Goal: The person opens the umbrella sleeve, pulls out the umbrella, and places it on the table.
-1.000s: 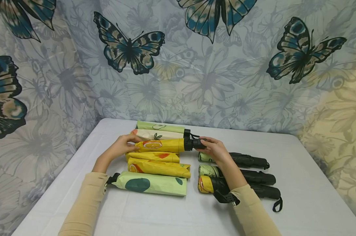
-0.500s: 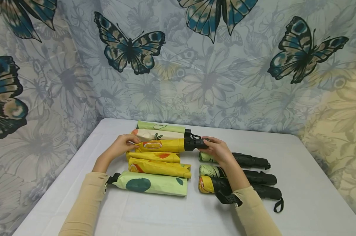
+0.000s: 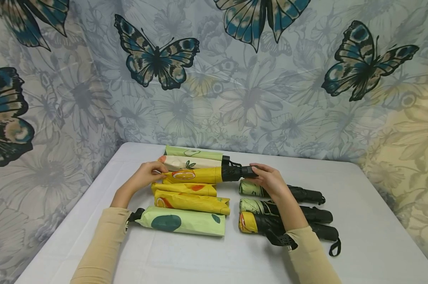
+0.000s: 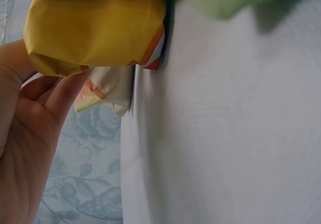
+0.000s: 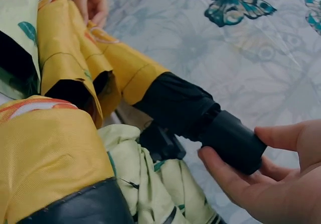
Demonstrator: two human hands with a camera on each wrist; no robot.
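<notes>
A folded umbrella with a black handle sticks partly out of a yellow sleeve printed with an orange slice. My right hand grips the handle's end between thumb and fingers, plain in the right wrist view. At the sleeve's closed left end, my left hand pinches the yellow fabric; the left wrist view shows thumb and fingers at that end. Most of the umbrella inside the sleeve is hidden. Just behind lies a cream sleeve with a black umbrella end showing.
In front lie two more yellow sleeves and a pale green sleeve. An avocado-print green sleeve is at the back. Under my right forearm are folded umbrellas: one back, one middle, one front with a wrist loop.
My right hand has moved right with the handle, and more of the black umbrella shows outside the yellow sleeve. The left hand stays at the sleeve's end.
</notes>
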